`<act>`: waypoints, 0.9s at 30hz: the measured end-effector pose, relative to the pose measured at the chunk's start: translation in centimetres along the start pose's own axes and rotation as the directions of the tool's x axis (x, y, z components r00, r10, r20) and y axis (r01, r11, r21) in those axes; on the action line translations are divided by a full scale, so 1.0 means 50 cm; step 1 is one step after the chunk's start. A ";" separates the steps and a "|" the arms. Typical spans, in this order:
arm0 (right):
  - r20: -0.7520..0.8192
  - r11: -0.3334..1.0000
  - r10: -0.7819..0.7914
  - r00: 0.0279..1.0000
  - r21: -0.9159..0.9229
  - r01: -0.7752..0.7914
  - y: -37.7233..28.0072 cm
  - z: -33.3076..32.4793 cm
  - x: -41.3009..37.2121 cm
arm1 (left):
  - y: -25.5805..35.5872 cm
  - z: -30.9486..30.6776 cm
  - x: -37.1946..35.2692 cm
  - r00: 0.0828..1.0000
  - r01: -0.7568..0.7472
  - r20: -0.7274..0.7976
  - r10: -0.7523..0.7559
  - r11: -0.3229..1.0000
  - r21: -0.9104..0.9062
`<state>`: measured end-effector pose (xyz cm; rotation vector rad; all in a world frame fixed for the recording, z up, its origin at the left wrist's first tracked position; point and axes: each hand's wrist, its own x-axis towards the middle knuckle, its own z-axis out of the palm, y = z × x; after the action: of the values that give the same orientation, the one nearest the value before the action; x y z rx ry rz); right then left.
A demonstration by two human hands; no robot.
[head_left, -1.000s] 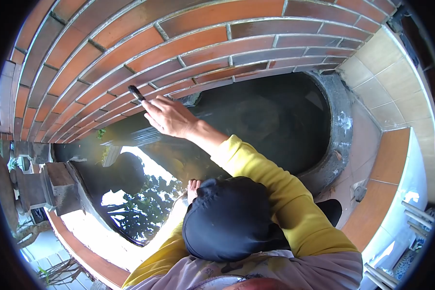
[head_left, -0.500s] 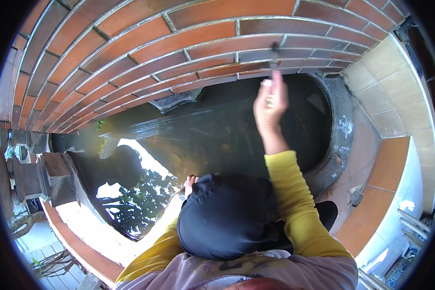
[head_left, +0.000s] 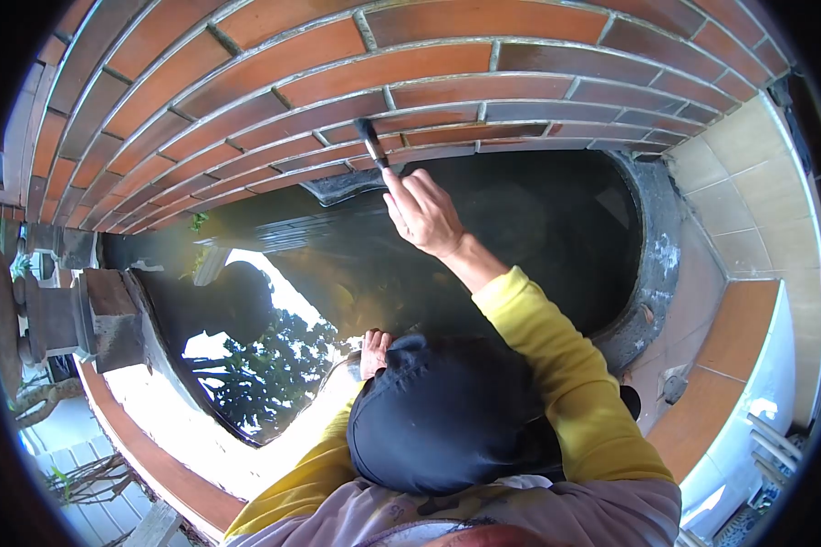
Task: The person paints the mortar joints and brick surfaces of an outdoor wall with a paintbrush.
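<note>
My right hand [head_left: 426, 214] reaches over the pond, its fingers closed round the handle of a small brush [head_left: 371, 143]. The dark bristles overlap the lower rows of the brick wall [head_left: 447, 77]. Beside my dark-covered knee [head_left: 442, 410], my left hand [head_left: 375, 353] rests at the sunlit near rim of the pond [head_left: 333, 383]. Its fingers lie side by side towards the water, and it holds nothing that shows; the palm is hidden. Below both hands is the murky pond water [head_left: 520, 246], with bright reflections at the left.
A grey stone ledge [head_left: 342, 185] juts from the wall's foot into the water. The curved concrete rim [head_left: 652, 264] bounds the pond at the right, beside an orange-topped tiled ledge [head_left: 725, 365]. A stone pillar [head_left: 114, 319] stands at the left.
My right hand has swung left along the wall with the brush, its arm now slanting that way. The view has shifted slightly; my left hand stays by the knee.
</note>
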<state>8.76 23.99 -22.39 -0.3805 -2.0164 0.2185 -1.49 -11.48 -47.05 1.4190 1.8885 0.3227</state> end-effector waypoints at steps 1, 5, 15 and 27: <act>-0.048 1.000 -0.008 0.999 -0.011 0.007 -0.008 -0.015 0.018 | 0.007 -0.005 -0.001 1.000 -0.009 -0.009 0.008 1.000 -0.008; 0.005 0.991 -0.007 1.000 -0.137 0.008 0.025 0.025 0.023 | 0.014 0.000 -0.008 0.999 -0.003 -0.037 0.004 1.000 0.027; -0.017 0.997 0.065 0.998 -0.046 -0.066 -0.009 0.066 0.021 | -0.018 0.016 -0.008 0.999 -0.047 -0.026 0.047 0.999 -0.008; -0.266 0.970 0.226 0.937 0.154 -0.190 0.059 -0.043 0.013 | -0.011 0.003 -0.010 0.998 -0.064 -0.015 0.065 0.997 0.034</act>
<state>10.90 26.94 -21.80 -0.5158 -1.6716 0.3996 -1.72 -12.16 -47.28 1.5068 1.8722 0.3360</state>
